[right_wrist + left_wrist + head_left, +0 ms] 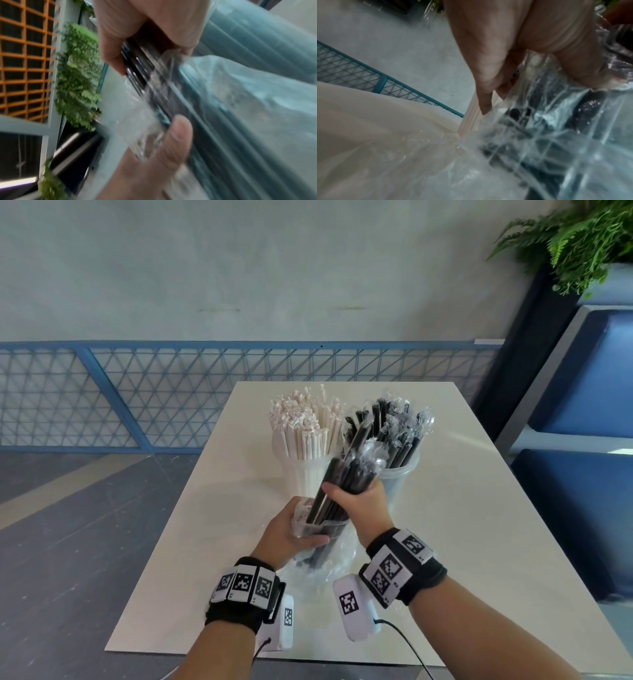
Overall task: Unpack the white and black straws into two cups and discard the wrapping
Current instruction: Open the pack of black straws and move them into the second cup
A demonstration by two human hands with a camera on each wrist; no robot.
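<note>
A bundle of black straws (346, 479) leans up and right out of a clear plastic wrapping bag (318, 559) over the table's middle. My right hand (359, 506) grips the bundle around its middle; the right wrist view shows fingers and thumb curled round the black straws (147, 75). My left hand (291, 534) holds the bag's lower part around the straw ends, with film under the fingers (486, 100). Behind stand a clear cup of white paper-wrapped straws (305, 433) and a clear cup of black wrapped straws (399, 440).
The beige table (479, 525) is bare to the right and left of the hands. A blue mesh railing (137, 395) runs behind it. Blue seating (589, 405) and a potted fern (575, 237) stand at the right.
</note>
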